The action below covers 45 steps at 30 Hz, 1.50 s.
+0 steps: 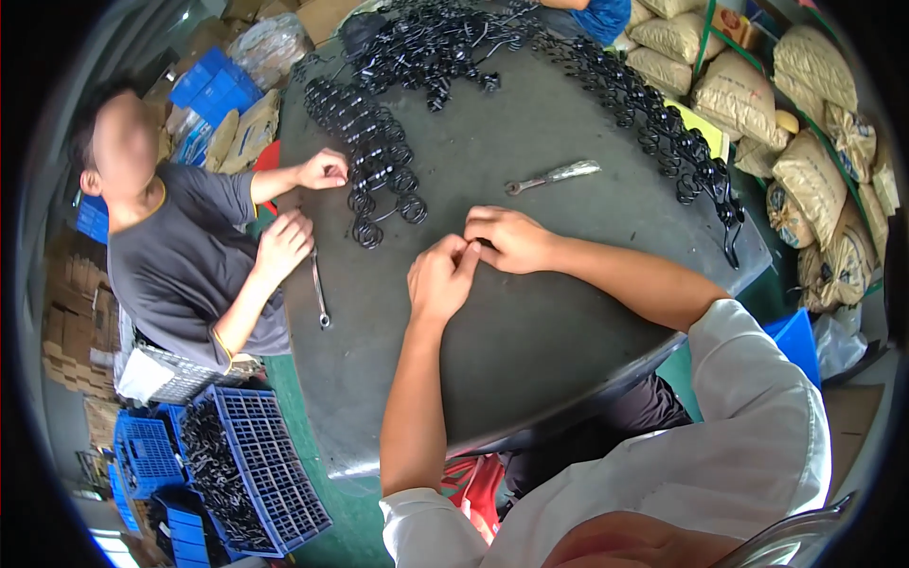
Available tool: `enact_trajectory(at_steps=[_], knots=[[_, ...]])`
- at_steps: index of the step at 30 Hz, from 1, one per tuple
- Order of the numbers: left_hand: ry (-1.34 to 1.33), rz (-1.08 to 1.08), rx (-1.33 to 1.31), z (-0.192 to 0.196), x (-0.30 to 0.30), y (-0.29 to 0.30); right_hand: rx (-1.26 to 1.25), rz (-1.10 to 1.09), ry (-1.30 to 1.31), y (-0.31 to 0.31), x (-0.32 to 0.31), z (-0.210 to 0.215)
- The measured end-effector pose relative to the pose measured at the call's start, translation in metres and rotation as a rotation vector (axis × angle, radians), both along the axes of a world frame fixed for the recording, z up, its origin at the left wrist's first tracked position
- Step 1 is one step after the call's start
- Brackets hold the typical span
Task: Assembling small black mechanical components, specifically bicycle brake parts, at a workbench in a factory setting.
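Note:
Over the dark table (530, 350), my left hand (439, 280) and my right hand (511, 239) meet at the fingertips. Both have curled, closed fingers, and whatever may be between them is hidden. Beyond my right hand lies an open-end wrench (554, 177) with a pale wrapped handle. Ahead and to the left of my hands is a row of black coiled parts (379, 156), spiral-shaped and linked side by side. A bigger tangled heap of black coils (426, 47) covers the far end. Another string of black coils (653, 128) runs along the right edge.
At the left side a co-worker (194, 256) has both hands at the table edge, near a second wrench (320, 292). A blue crate (270, 473) of black parts stands on the floor, lower left. Stacked sacks (814, 180) line the right. Another person's blue sleeve (603, 19) shows at the far end.

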State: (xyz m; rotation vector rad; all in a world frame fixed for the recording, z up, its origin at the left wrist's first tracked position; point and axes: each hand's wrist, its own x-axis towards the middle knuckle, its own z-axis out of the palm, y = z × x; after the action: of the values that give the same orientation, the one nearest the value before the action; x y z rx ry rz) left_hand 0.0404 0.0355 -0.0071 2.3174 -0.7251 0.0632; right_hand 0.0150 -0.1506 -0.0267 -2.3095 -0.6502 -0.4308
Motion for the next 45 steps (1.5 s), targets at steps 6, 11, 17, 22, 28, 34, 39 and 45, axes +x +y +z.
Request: enact_trajectory(at_steps=[6,11,17,22,28,34,39,45], knots=[[0.069,0.05,-0.002,0.001,-0.003,0.004,0.003,0.019,-0.029,-0.001,0.002,-0.004],[0.013,0.047,-0.02,0.001,-0.005,0.002,-0.002,0.022,-0.026,-0.001,0.004,-0.004],[0.06,0.051,-0.026,0.002,-0.004,0.002,0.024,0.04,-0.037,-0.002,0.006,-0.002],[0.033,0.021,-0.026,0.003,-0.006,0.001,0.059,0.04,-0.002,-0.004,0.004,0.001],[0.017,0.018,-0.066,-0.001,-0.005,0.002,0.067,0.04,0.039,-0.004,0.004,0.003],[0.029,0.001,-0.079,-0.001,-0.003,0.004,0.084,0.055,0.103,-0.005,0.006,0.008],[0.028,-0.006,-0.069,-0.005,-0.002,0.005,0.082,0.049,0.112,-0.006,0.005,0.007],[0.015,-0.009,-0.064,-0.005,-0.001,0.005,0.087,0.051,0.112,-0.006,0.007,0.006]])
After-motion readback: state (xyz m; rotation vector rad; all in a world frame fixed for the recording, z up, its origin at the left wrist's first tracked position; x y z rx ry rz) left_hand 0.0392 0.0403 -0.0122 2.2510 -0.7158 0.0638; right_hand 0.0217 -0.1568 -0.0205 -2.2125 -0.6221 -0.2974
